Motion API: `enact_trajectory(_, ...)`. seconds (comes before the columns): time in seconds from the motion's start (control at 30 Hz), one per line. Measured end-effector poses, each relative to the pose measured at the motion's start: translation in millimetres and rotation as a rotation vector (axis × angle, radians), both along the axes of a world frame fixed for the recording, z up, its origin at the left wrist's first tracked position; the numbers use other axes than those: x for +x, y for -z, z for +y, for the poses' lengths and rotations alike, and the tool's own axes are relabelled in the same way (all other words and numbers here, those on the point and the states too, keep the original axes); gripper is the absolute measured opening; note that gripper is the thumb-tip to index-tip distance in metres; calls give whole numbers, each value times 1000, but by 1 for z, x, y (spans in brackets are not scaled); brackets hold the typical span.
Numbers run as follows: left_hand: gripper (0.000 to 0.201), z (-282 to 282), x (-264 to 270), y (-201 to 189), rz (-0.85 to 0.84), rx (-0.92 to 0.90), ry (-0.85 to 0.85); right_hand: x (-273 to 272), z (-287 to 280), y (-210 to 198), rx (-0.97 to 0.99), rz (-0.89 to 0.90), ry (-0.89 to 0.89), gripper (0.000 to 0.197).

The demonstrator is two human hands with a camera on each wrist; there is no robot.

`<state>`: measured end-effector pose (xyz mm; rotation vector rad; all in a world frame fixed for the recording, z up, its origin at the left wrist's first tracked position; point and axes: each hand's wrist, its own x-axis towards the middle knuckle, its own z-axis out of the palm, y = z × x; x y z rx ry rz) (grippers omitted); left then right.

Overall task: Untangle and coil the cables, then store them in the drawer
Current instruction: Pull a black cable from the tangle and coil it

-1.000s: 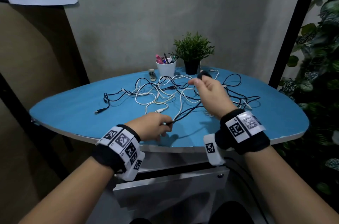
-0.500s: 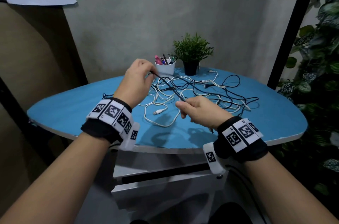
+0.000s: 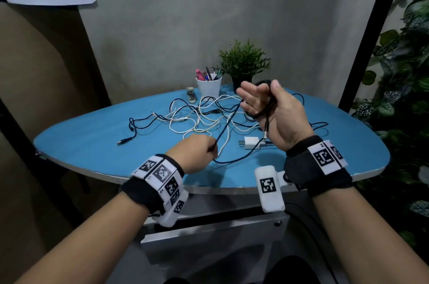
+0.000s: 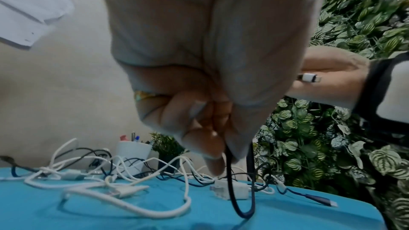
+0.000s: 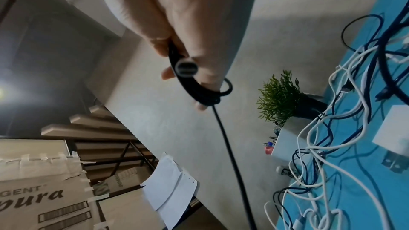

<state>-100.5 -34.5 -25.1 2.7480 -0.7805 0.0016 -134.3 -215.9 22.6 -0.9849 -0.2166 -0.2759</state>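
Table (image 3: 92,144) top bright blue, pale grey edge. Black cable (image 3: 226,125) wound on right hand (image 3: 274,111), silver plug tip. Tangle: white cables (image 3: 204,121) mixed with dark blue/black cables (image 3: 139,125). White charger block (image 3: 249,142). White pen cup (image 3: 209,87), pink, blue and black pens inside. Green plant (image 3: 243,63) in black pot. Wrist bands (image 3: 318,165) black with white tags, black square-code pattern. Drawer (image 3: 209,237) grey. Wall grey; leaf wall (image 4: 343,128) green with pale stripes.
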Motion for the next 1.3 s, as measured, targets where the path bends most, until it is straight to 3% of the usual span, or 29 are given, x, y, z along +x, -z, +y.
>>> enact_trajectory(0.07, 14, -2, -3, 5, 99, 20, 49, 2, -2, 1, 0, 9, 75, 34)
enact_trajectory(0.13, 13, -3, -6, 5, 178, 46, 88, 2, -4, 2, -123, 31, 184, 30)
enact_trajectory(0.27, 12, 3, -7, -4, 222, 15, 86, -1, -10, 5, -757, 50, 438, 25)
enact_trajectory(0.37, 12, 8, -2, -15, 193, -159, 39, 4, -16, 11, -1150, 90, 444, 24)
enact_trajectory(0.47, 15, 9, 2, -25, 201, -511, 11, 9, -17, 14, -1364, 199, 377, 25)
enact_trajectory(0.6, 20, 5, 9, -39, 93, -839, -9, 6, -13, 16, -1365, 227, 298, 31)
enact_trajectory(0.7, 16, 2, 15, -49, -131, -849, -49, -2, -9, 16, -1372, 143, 208, 50)
enact_trajectory(0.8, 11, -1, 17, -55, -271, -803, -53, -10, -3, 17, -1306, 121, 95, 46)
enact_trajectory(0.9, 14, -5, 18, -48, -168, -790, -77, -14, -1, 13, -949, 103, -47, 46)
enact_trajectory(0.97, 14, -7, 18, -38, -82, -673, -96, -14, -1, 9, -711, 68, -107, 47)
enact_trajectory(1.23, 15, -16, 0, 8, 162, -261, 16, -3, 2, -2, -127, -5, -36, 39)
enact_trajectory(1.3, 14, -15, -5, 14, 262, -192, 64, 1, -1, 0, -113, -18, 36, 35)
